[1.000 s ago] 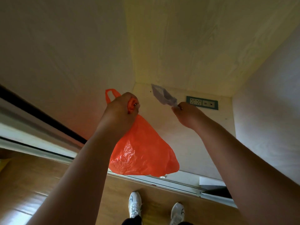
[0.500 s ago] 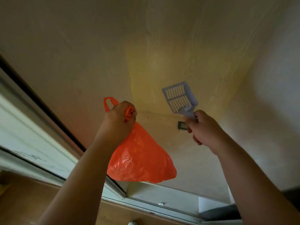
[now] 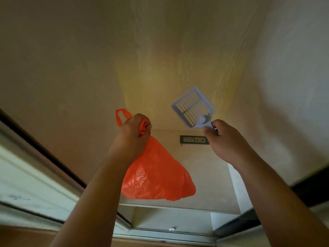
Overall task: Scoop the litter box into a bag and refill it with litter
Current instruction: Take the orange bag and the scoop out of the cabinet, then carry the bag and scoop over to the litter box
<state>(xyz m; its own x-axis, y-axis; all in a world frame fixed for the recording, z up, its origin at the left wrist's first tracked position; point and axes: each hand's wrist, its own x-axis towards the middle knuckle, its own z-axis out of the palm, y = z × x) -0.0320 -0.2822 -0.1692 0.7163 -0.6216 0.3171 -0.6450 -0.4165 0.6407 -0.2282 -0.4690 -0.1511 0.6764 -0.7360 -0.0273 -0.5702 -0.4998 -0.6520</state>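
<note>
An orange plastic bag (image 3: pixel 156 177) hangs bulging and closed from my left hand (image 3: pixel 132 135), which is fisted around its gathered neck; one handle loop sticks up to the left of the fist. My right hand (image 3: pixel 226 139) grips the handle of a pale blue slotted litter scoop (image 3: pixel 193 108), whose head points up and to the left, empty. Both arms are raised in front of a light wood-grain wall. No litter box is in view.
A dark wall socket plate (image 3: pixel 194 139) sits on the wall between my hands. A sliding door frame and track (image 3: pixel 53 168) run along the left and bottom. A white wall (image 3: pixel 293 86) closes the right side.
The view has tilted upward and my feet and the floor have left the frame. My right hand has swung the scoop up so its slotted face shows. The bag still hangs from my left hand.
</note>
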